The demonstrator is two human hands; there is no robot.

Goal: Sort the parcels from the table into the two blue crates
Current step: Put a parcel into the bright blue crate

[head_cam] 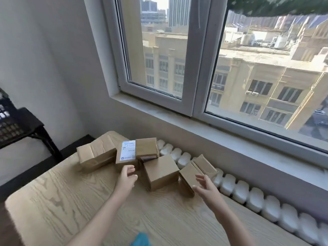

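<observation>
Reaching: I see left hand & right hand both empty, fingers loose, either side of middle parcel, prob for two-sided lift.

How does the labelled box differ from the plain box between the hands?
The labelled box carries a white shipping label on top; the plain box shows bare cardboard. The labelled box sits farther back, with the left hand at its near edge; the plain box lies nearer, between that hand and the right hand. Both are brown cardboard.

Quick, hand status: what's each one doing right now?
Left hand: open, holding nothing, near the labelled parcel.
Right hand: open, holding nothing, near the rightmost parcel.
</observation>
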